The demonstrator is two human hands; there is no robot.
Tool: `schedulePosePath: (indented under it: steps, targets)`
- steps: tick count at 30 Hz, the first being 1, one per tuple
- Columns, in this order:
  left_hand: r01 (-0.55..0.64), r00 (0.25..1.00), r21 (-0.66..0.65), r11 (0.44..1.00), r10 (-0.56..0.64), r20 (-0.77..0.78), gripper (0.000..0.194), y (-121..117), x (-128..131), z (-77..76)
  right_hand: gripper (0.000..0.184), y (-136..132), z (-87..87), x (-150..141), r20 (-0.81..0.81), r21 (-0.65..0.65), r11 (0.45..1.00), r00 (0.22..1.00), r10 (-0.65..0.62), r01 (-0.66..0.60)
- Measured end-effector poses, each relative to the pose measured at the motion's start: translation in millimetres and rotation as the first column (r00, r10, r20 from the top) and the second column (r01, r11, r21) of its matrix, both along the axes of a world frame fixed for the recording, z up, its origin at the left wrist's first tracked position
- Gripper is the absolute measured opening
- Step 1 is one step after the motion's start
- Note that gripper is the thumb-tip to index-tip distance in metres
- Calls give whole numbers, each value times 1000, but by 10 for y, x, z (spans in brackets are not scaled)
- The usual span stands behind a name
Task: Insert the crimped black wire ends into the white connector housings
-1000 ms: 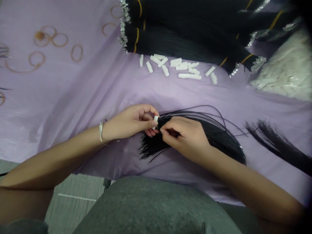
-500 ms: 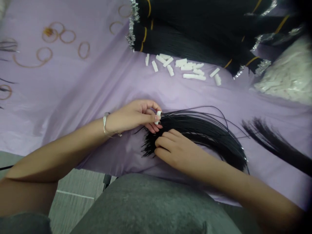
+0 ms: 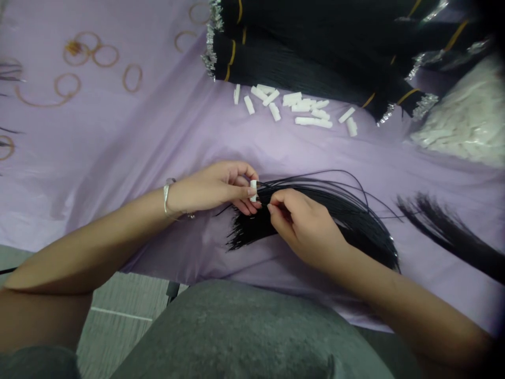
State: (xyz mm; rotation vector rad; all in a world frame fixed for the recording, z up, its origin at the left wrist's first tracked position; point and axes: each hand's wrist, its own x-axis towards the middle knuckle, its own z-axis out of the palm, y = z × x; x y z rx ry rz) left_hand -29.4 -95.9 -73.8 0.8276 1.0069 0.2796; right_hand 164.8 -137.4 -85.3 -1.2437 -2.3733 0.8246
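Observation:
My left hand (image 3: 232,189) is closed, pinching a small white plastic connector housing (image 3: 253,190) between thumb and fingers. Several thin black wires run out of the housing's right side. My right hand (image 3: 302,221) is pinched just to the right of the housing, apart from it, on what looks like a single black wire; the wire's tip is too small to make out. Beneath both hands lies a curved bundle of loose black wires (image 3: 355,226), its cut ends fanned out at the left and a few shiny tips at the right.
Several white housings (image 3: 302,105) are scattered on the purple cloth (image 3: 158,131). Behind them lie thick banded bundles of black wire (image 3: 307,52) with silvery terminals. At right are a clear bag of white pieces (image 3: 469,116) and another wire bunch (image 3: 453,231). Rubber bands (image 3: 105,56) lie upper left.
My right hand has risen from the wire bundle's left ends and shifted right and up, now pinched near the housing. My left hand keeps its grip on the housing, turned slightly more upright.

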Motion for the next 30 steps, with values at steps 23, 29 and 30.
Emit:
schedulePosePath:
  steps: [23, 29, 30]
  targets:
    - [4, 1000, 29, 1000, -4, -20, 8, -20, 25, -32, 16, 0, 6, -60, 7, 86, 995, 999, 47, -48]
    - [-39, 999, 2, 999, 39, 14, 9, -4, -6, 0, 9, -59, 80, -35, 69, 185, 949, 966, 247, -256]
    - [-42, 999, 11, 999, 42, 12, 8, -3, -8, 5, 11, -63, 78, -33, 101, 170, 933, 948, 303, -317]
